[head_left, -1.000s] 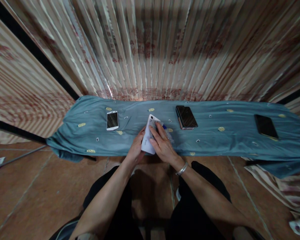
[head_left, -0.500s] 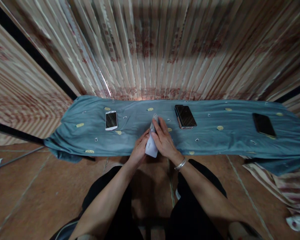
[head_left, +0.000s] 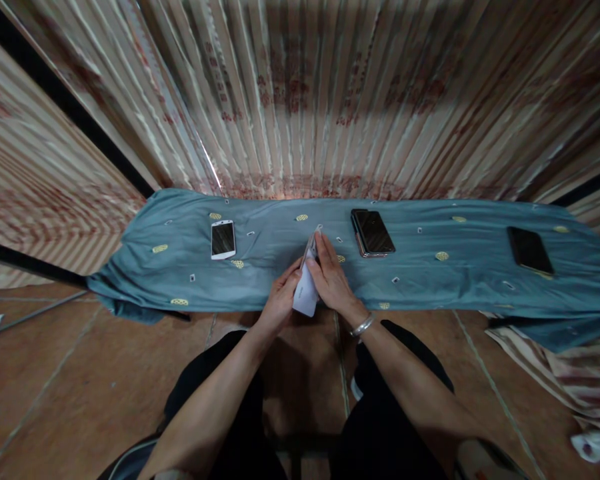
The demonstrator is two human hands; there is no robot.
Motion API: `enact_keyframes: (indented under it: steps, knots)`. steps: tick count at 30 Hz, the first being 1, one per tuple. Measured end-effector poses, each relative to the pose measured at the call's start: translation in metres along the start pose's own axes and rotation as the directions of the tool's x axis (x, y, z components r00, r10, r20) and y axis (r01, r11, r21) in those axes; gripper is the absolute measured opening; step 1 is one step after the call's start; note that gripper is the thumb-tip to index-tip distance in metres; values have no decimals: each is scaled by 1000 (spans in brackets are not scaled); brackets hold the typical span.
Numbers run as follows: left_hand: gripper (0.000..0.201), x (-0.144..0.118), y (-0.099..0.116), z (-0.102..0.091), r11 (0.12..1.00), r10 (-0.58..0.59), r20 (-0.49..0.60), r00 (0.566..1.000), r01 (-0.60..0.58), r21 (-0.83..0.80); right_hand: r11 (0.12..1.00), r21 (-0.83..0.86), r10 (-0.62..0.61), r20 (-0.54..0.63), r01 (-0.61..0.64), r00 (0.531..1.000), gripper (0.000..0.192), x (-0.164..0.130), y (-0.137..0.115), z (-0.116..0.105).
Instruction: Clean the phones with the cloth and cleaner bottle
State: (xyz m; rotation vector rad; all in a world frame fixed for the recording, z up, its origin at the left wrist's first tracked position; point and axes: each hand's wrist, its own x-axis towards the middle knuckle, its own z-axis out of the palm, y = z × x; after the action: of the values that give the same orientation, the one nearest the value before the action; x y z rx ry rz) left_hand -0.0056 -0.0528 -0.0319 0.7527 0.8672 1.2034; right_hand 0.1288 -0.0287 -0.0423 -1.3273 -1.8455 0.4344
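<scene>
Pale phone [head_left: 305, 295] just below frame centre, gripped between left hand [head_left: 281, 295] and right hand [head_left: 333, 283]; turned more edge-on, narrower than a second ago. Stacked phones [head_left: 375, 233], right of centre, unmoved on teal cloth [head_left: 275, 227].

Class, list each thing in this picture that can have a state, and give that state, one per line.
Pale phone: held, tilted, back showing.
Left hand: gripping the pale phone.
Right hand: against the pale phone; grip unclear.
White phone: flat, screen up, dark.
Stack of phones: piled unevenly, dark face on top.
Black phone: flat, facing side unclear.
Cloth: draped, creased.
Curtain: hanging in folds.
Bracelet: worn.
</scene>
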Motion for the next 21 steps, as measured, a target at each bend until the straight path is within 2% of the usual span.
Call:
enact_keyframes:
  steps: [9,15,21]
  knots:
    - [53,-1,10,-3,998,-32,32,999,34,-49,998,14,60,18,-60,998,65,0,5,5]
    - [55,3,11,-8,993,-80,5,997,80,-86,993,68,97,26,-99,995,67,0,7,10]
    - [55,6,13,-11,989,-107,79,991,114,-97,978,181,112,-37,-104,993,60,7,16,7]
